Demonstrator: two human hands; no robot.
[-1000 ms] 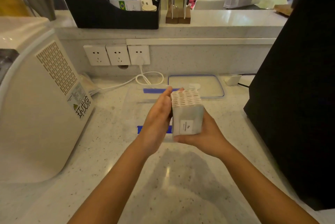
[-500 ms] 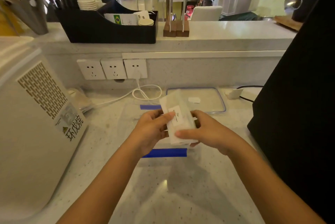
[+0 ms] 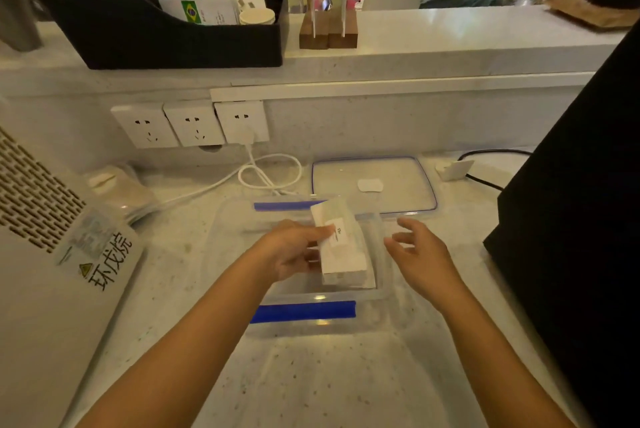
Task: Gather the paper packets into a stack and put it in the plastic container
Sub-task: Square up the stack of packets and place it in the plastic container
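A stack of white paper packets (image 3: 343, 247) lies inside the clear plastic container (image 3: 304, 313), which has blue clips on its near and far rims. The stack leans toward the container's right side, a small label facing up. My left hand (image 3: 294, 251) is inside the container, fingers pressed on the stack's left edge and top. My right hand (image 3: 420, 254) hovers just right of the stack, over the container's right rim, fingers spread and holding nothing.
The container's clear lid (image 3: 374, 185) lies flat behind it. A white appliance (image 3: 52, 254) stands at the left and a black machine (image 3: 581, 220) at the right. Wall sockets (image 3: 194, 123), a coiled white cable (image 3: 270, 175) and a black organiser (image 3: 166, 29) sit behind.
Both hands carried the stack forward and down into the container. My right hand has let go and drawn off to the right; my left hand stays on the stack.
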